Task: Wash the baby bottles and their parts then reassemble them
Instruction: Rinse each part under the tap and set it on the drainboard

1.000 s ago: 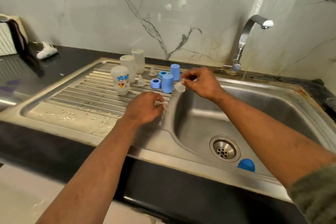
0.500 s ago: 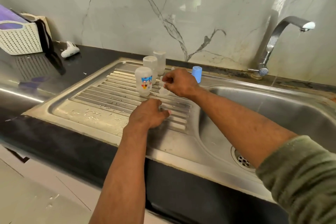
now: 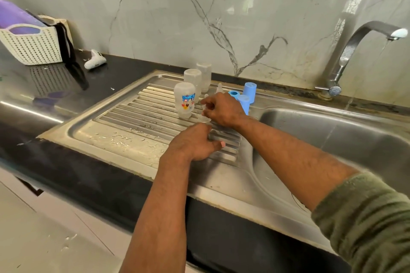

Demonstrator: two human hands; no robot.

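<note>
Since 1 second ago the right hand [image 3: 223, 109] has carried the clear teat [image 3: 205, 117] from the basin's edge leftward onto the ribbed drainboard [image 3: 142, 115], and the left hand [image 3: 195, 143] has stayed low on the ribs just in front of it.

Head view: the right hand's thumb and fingers are curled together, pinching the clear teat, whose wide base sits at or just above the ribs beside the printed bottle [image 3: 184, 99]; whether it touches the steel cannot be told. The left hand's fingers are bent under the palm with the thumb sticking out right; what, if anything, it holds is hidden, so its grip cannot be told. 3 bottles stand upside down on the drainboard: the printed one in front, 2 clear bottles [image 3: 193, 80] behind. A small clear teat [image 3: 219, 88] stands near them. 2 blue caps [image 3: 250, 91] and a blue ring [image 3: 233, 93] sit behind the right hand. Water runs from the tap [image 3: 363, 33]. A white basket [image 3: 31, 44] stands on the black counter at far left.
</note>
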